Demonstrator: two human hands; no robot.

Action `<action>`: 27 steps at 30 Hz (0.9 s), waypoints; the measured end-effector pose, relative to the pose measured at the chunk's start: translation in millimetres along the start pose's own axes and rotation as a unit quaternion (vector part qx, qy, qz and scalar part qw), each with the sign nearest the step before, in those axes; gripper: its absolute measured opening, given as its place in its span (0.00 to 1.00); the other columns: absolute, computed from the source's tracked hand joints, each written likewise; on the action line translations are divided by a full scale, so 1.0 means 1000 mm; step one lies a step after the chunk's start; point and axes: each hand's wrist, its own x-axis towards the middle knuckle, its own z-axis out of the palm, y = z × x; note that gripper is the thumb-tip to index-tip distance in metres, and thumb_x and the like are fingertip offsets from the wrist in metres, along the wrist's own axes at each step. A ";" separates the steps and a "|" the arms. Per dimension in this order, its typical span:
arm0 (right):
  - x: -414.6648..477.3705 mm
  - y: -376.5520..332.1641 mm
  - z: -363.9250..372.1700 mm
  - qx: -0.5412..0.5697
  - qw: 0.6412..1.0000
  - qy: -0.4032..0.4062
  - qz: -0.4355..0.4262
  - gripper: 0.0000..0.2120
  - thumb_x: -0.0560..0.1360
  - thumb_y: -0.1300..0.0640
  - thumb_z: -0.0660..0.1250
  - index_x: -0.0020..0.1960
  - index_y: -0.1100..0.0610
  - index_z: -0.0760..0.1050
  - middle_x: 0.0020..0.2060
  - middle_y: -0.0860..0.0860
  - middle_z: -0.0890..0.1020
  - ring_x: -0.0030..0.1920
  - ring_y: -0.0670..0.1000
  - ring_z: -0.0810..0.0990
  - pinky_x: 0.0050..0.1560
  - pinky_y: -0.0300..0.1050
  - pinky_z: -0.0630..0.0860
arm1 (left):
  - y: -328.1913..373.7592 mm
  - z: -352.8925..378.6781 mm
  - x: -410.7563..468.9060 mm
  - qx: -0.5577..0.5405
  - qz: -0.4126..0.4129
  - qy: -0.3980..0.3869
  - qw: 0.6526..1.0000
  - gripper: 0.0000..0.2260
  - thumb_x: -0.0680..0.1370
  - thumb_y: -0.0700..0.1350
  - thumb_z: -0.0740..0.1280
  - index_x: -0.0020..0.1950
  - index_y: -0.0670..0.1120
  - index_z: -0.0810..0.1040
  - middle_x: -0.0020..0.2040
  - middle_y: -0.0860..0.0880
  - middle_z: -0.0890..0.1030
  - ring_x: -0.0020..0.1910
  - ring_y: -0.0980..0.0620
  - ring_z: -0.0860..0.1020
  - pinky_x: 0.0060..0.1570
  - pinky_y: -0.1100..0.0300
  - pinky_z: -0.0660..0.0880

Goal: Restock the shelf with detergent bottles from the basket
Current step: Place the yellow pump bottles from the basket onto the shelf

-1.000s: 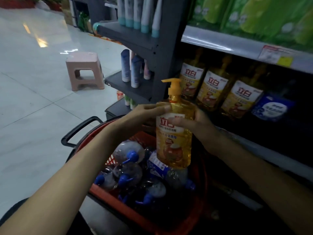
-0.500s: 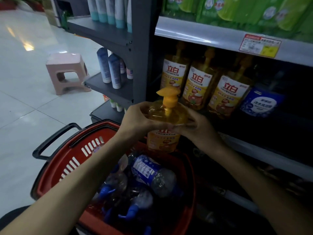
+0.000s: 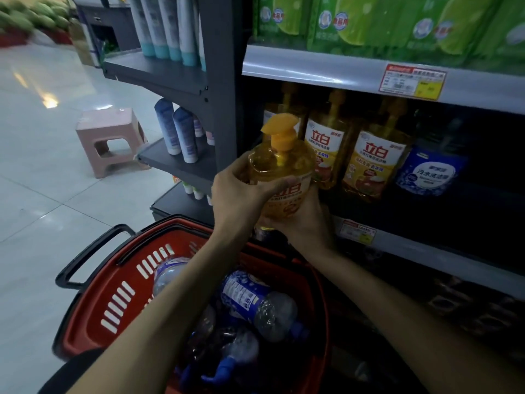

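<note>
A yellow detergent bottle [image 3: 284, 177] with an orange pump top is held in both hands above the red basket [image 3: 113, 302], just in front of the dark shelf [image 3: 426, 251]. My left hand [image 3: 238, 194] grips its left shoulder. My right hand [image 3: 304, 220] cups its lower right side from below. The bottle tilts its pump toward me. Three matching yellow bottles [image 3: 372, 163] stand in a row on the shelf behind it, next to a blue pouch [image 3: 429, 172]. Several clear bottles with blue labels [image 3: 255, 302] and blue pumps lie in the basket.
A pink plastic stool [image 3: 110, 140] stands on the tiled floor at left. An end shelf [image 3: 176, 163] with white and blue tubes juts out left of the yellow bottles. Green packs [image 3: 369, 21] fill the upper shelf. The basket's black handle [image 3: 85, 257] points left.
The yellow bottle has risen from the basket and moved up toward the shelf row. My view has shifted closer to the shelf, and my right hand slid lower under the bottle.
</note>
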 end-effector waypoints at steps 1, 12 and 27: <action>0.005 0.000 0.000 0.006 1.000 0.014 0.001 0.51 0.56 0.40 0.84 0.72 0.44 0.62 0.61 0.44 0.80 0.60 0.48 0.80 0.55 0.53 0.80 | 0.001 0.002 0.002 -0.006 0.003 0.001 1.000 0.28 0.64 0.54 0.84 0.63 0.54 0.84 0.55 0.55 0.87 0.54 0.60 0.85 0.56 0.53 0.83; 0.049 0.005 0.012 0.099 0.986 0.131 0.029 0.38 0.64 0.52 0.84 0.68 0.52 0.70 0.58 0.47 0.81 0.58 0.48 0.80 0.53 0.43 0.80 | -0.015 0.027 0.029 -0.044 0.055 0.016 0.997 0.30 0.69 0.37 0.82 0.69 0.42 0.76 0.61 0.49 0.85 0.63 0.55 0.82 0.61 0.55 0.81; 0.079 0.009 0.037 0.110 0.984 0.134 0.049 0.36 0.66 0.55 0.82 0.69 0.49 0.69 0.61 0.48 0.80 0.62 0.48 0.79 0.58 0.51 0.81 | -0.035 0.031 0.060 -0.050 0.050 0.053 0.996 0.30 0.70 0.51 0.81 0.71 0.51 0.78 0.62 0.45 0.83 0.62 0.50 0.83 0.60 0.45 0.82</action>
